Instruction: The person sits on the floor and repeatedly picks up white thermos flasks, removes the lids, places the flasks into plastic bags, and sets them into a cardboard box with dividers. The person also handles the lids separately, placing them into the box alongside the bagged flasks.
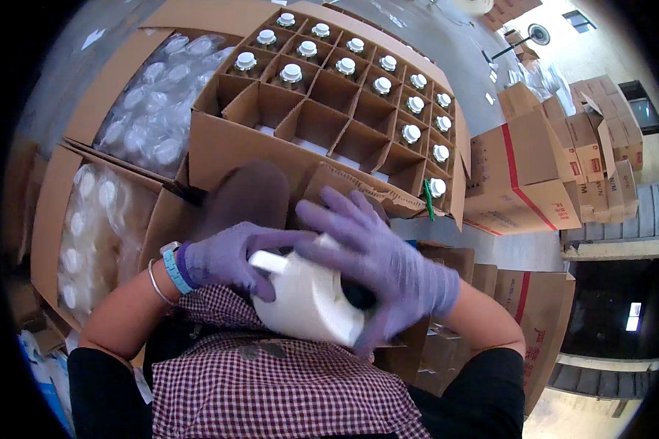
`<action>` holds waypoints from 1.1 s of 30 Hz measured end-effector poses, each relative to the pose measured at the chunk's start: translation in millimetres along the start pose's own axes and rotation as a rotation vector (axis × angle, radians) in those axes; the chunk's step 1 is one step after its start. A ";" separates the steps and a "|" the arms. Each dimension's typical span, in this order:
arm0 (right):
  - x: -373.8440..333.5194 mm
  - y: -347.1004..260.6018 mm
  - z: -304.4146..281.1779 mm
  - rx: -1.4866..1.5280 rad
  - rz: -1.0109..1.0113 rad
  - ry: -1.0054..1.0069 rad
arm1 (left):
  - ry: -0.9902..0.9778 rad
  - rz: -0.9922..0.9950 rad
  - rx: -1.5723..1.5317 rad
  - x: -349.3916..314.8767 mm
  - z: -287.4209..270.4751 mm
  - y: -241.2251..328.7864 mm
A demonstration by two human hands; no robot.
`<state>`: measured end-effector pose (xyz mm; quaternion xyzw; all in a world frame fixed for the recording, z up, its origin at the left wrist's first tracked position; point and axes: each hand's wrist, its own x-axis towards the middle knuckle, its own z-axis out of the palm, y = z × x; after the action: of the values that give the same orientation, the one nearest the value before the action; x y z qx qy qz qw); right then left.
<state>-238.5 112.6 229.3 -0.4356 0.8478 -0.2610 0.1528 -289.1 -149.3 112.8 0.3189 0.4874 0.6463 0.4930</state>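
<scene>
In front of my checked apron I have a white plastic container, rounded, tilted, with a short stub sticking out at its upper left. My left hand, in a purple knit glove, is closed on it, with the thumb and fingers around the stub's side. The gloved right hand spans the container from the right, its fingers over the top and thumb by the lower end; motion blurs it slightly. Beyond my hands stands a divided carton with several white-capped clear bottles upright in its cells; several nearer cells hold none.
Two open cartons on the left hold plastic-wrapped white-capped bottles and more wrapped bottles. A green tool sits at the divided carton's near right corner. Cartons with red tape stand on the right; a fan is farther back.
</scene>
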 end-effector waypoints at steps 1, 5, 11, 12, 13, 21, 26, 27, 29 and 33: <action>-4.7 -13.5 7.5 0.002 -0.006 0.030 | -0.025 -0.003 0.008 -1.7 3.2 -0.4; -22.2 -33.8 34.3 -0.076 -0.022 0.078 | -0.013 -0.073 -0.001 -4.6 21.6 -2.8; -37.5 -15.4 57.1 0.113 0.204 0.367 | 0.424 -0.088 0.356 -13.2 77.4 -9.6; -40.2 -1.4 55.3 0.163 0.173 0.407 | 0.454 -0.111 0.386 -9.9 82.1 -5.5; -43.9 14.1 54.1 0.223 0.138 0.448 | 0.486 -0.141 0.415 -9.0 86.3 -2.1; -155.9 219.7 14.9 -0.359 1.722 0.297 | 0.579 0.059 0.116 -12.9 65.1 -9.8; -191.7 243.1 21.8 -0.318 1.439 0.301 | 0.433 -0.008 -0.123 -8.8 42.7 2.1; -195.2 238.7 20.1 -0.279 1.376 0.325 | 0.376 -0.033 -0.140 -9.9 37.9 6.2; -187.1 186.9 -0.3 -0.055 1.244 0.535 | 0.270 -0.075 -0.098 -13.1 27.3 14.9; -138.4 30.3 -36.1 0.375 0.917 0.694 | 0.018 -0.117 0.046 -1.7 7.1 20.7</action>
<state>-196.6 251.7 245.8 0.1194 0.8889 -0.4405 0.0385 -289.0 -149.4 134.8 0.2952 0.5246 0.6077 0.5180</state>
